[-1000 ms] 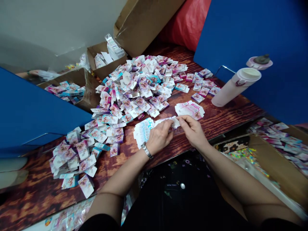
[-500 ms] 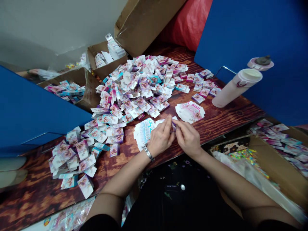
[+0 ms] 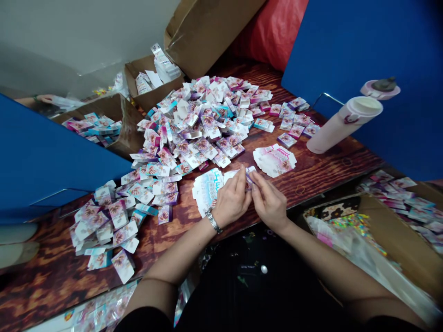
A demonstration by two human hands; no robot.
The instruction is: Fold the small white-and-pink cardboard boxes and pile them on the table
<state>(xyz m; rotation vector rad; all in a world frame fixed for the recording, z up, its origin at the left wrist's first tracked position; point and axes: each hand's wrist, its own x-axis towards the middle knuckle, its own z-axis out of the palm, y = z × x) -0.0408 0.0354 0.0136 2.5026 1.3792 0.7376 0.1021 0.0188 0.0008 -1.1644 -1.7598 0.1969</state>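
My left hand (image 3: 232, 196) and my right hand (image 3: 269, 198) meet over the near part of the table. Between their fingertips they pinch a small printed carton (image 3: 248, 177), white and purple, mostly covered by the fingers. Beside my left hand lies a fanned stack of flat blue-and-white cartons (image 3: 206, 189). A similar stack of flat pink-and-white cartons (image 3: 274, 160) rests just beyond my right hand. Past both hands spreads a large heap of small folded cartons (image 3: 204, 124), many with flaps standing up.
A pink bottle (image 3: 334, 127) with its lid up stands at the right. Cardboard boxes (image 3: 133, 124) with cartons stand at the back left. Below the table's right edge, an open box (image 3: 391, 230) holds colourful small pieces. Blue panels (image 3: 374, 46) flank the table. Another person's hand (image 3: 44, 98) shows far left.
My right hand's fingers have shifted slightly against the carton; both hands stay together. At the far left, the other person's hand has moved and shows more clearly, holding something clear.
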